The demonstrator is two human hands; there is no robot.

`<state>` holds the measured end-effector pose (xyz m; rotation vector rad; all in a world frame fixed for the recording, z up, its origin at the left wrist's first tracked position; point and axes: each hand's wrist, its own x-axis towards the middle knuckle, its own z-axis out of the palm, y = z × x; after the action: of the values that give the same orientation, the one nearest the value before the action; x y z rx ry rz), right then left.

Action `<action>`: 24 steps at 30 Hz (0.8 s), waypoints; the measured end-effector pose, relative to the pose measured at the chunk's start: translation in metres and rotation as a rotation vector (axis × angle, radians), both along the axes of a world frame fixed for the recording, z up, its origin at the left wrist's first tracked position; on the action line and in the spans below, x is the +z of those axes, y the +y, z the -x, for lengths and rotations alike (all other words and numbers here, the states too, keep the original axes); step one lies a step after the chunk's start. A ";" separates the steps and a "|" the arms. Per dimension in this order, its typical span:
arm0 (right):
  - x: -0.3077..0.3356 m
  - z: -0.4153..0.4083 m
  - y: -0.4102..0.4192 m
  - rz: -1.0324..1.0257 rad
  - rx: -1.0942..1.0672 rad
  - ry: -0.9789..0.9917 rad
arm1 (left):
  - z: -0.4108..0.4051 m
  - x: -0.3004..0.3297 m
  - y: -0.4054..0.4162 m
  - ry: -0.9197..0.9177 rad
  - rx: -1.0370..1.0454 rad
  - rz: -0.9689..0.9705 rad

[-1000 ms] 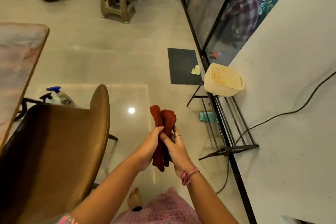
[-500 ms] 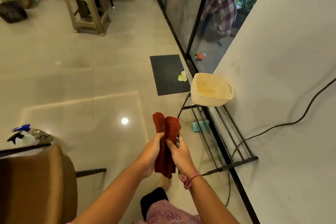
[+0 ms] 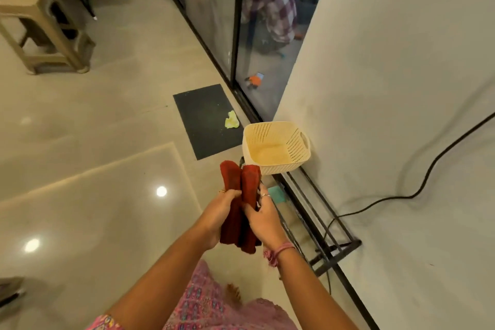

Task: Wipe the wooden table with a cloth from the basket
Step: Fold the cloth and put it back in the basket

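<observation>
**Cloth in hand, bench out of sight**

Since the earlier frame the view has swung right and closer to the wall: the brown chair has dropped out of the lower left, and the basket now sits just beyond the raised cloth.

Far left stands a plastic stool [image 3: 40, 27] on the tiled floor [image 3: 107, 115], well apart from everything else. Moving right, a dark mat [image 3: 206, 120] carries a small yellow scrap [image 3: 231, 120]. At centre the left hand [image 3: 222, 211] is clenched around the lower half of a red cloth [image 3: 241, 195], which is folded lengthwise into two upright rolls. The right hand [image 3: 263, 217] grips the same cloth from the other side, thumb across its front. Just past the cloth's top, the cream basket [image 3: 276, 147] rests on a black rack [image 3: 316, 222] against the wall, and it looks empty.

The wooden bench does not show in this view, so wiping has likely not begun. The main risk is the cloth slipping loose and unrolling onto the floor if either grip eases during the turn away. A black cable [image 3: 417, 190] trails beside the rack, and a careless step there could snag a foot or tip the basket.
</observation>
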<state>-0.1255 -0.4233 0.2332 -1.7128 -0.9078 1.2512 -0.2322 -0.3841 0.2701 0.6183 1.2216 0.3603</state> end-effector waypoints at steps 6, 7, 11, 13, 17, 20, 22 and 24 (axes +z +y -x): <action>-0.013 -0.059 0.062 0.111 -0.153 0.019 | -0.026 -0.033 0.084 -0.034 -0.067 0.124; -0.015 -0.070 0.072 0.136 -0.182 0.028 | -0.028 -0.038 0.098 -0.038 -0.066 0.143; -0.019 -0.123 0.121 0.234 -0.325 0.057 | -0.042 -0.068 0.169 -0.034 -0.105 0.189; -0.023 -0.148 0.143 0.282 -0.333 0.036 | -0.049 -0.079 0.193 -0.046 -0.118 0.238; -0.036 -0.183 0.188 0.389 -0.220 -0.047 | -0.069 -0.097 0.228 -0.049 -0.201 0.268; -0.048 -0.198 0.217 0.444 -0.184 -0.123 | -0.090 -0.107 0.246 -0.004 -0.208 0.270; -0.059 -0.206 0.231 0.491 -0.208 -0.173 | -0.105 -0.115 0.254 0.015 -0.175 0.296; -0.076 -0.217 0.245 0.540 -0.240 -0.235 | -0.122 -0.127 0.262 0.023 -0.148 0.337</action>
<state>0.0917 -0.1788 0.1576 -2.3547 -0.4877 1.2164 -0.1104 -0.1225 0.1430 0.4183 1.2157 0.0201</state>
